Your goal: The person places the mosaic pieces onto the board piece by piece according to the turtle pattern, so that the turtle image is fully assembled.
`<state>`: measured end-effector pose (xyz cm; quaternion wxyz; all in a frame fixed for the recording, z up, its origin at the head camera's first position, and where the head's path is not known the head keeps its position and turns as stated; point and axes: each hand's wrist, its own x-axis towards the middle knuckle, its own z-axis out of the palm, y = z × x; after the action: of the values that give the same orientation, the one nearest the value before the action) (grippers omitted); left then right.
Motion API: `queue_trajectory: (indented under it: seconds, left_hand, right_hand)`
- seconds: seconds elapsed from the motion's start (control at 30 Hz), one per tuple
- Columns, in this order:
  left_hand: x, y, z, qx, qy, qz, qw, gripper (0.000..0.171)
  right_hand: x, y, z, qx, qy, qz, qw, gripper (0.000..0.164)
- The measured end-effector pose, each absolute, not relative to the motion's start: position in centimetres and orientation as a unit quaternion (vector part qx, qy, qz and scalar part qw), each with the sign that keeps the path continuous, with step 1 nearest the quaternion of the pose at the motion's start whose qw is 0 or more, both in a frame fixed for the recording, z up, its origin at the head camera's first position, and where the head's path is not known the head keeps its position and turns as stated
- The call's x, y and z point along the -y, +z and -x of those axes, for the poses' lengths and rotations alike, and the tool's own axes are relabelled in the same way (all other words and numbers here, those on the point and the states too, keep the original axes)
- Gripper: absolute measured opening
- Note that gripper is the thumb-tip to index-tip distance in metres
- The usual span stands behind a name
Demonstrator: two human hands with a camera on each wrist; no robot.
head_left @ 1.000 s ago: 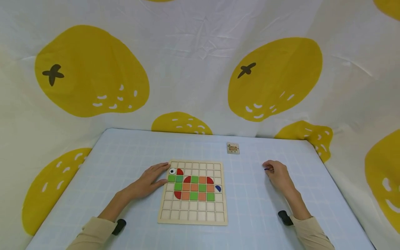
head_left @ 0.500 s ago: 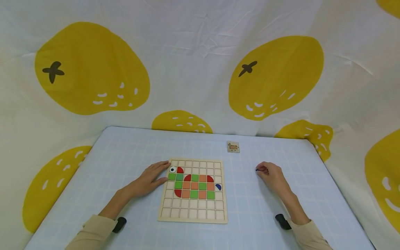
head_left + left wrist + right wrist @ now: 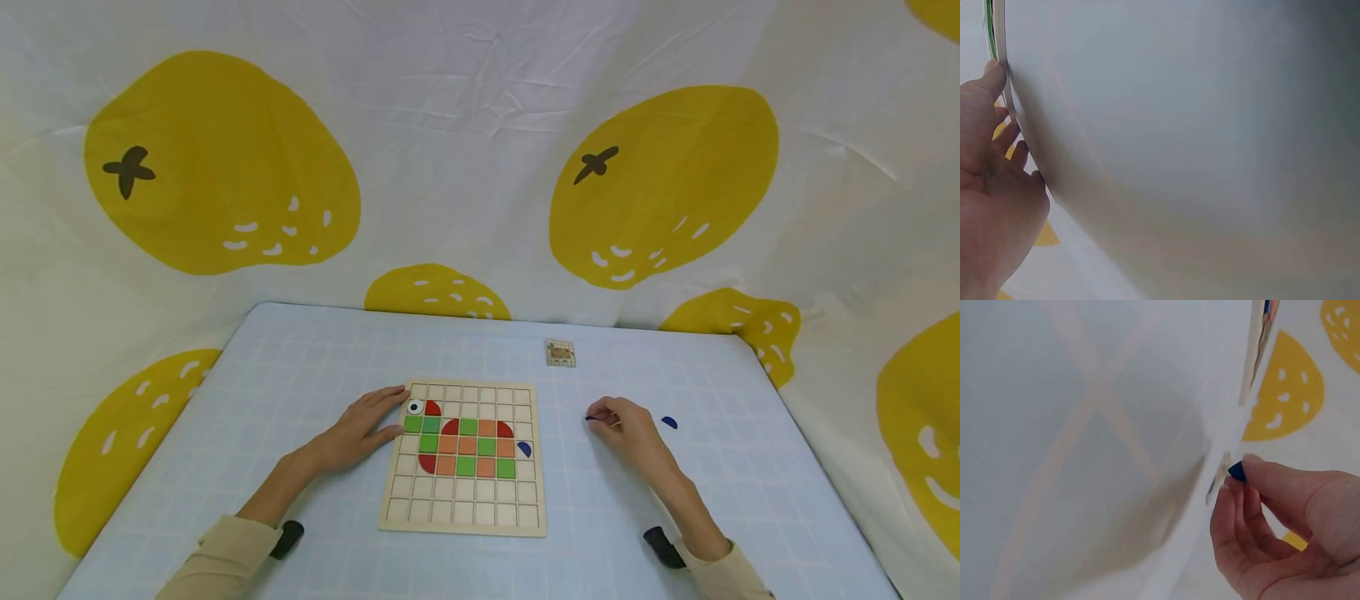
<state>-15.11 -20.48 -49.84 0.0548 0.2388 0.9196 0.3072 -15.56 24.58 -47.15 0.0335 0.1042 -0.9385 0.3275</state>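
Observation:
My right hand [image 3: 626, 429] pinches a small blue half-round tile [image 3: 1237, 471] between thumb and fingertips, over the table right of the board. On the left, my left hand [image 3: 356, 435] rests with fingers extended at the left edge of the wooden grid board [image 3: 465, 521]. Red, green and orange tiles [image 3: 467, 447] form an animal-like pattern on the board, with a round eye tile [image 3: 416, 407] at its upper left. One blue half-round tile [image 3: 524, 449] lies in the board's right column. Another blue half-round tile [image 3: 669, 422] lies on the table, right of my right hand.
A small square card [image 3: 560, 352] with a printed grid picture lies behind the board, to its right. The table [image 3: 322, 533] has a pale blue checked cover. Behind it hangs a white cloth [image 3: 450, 100] with large yellow fruit prints.
My right hand has moved left toward the board with the blue half-round tile. This uncovers another blue tile on the table. My left hand stays at the board's edge.

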Motion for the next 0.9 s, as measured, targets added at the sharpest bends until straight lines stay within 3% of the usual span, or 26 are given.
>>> queue_trajectory:
  seconds: [0.9]
  left_hand:
    - [20.4,-50.1,15.3,-0.923,0.303,-0.231,0.060,0.062]
  right_hand:
    - [-17.8,-46.1,13.3,0.898,0.391,-0.204,-0.012,0.014]
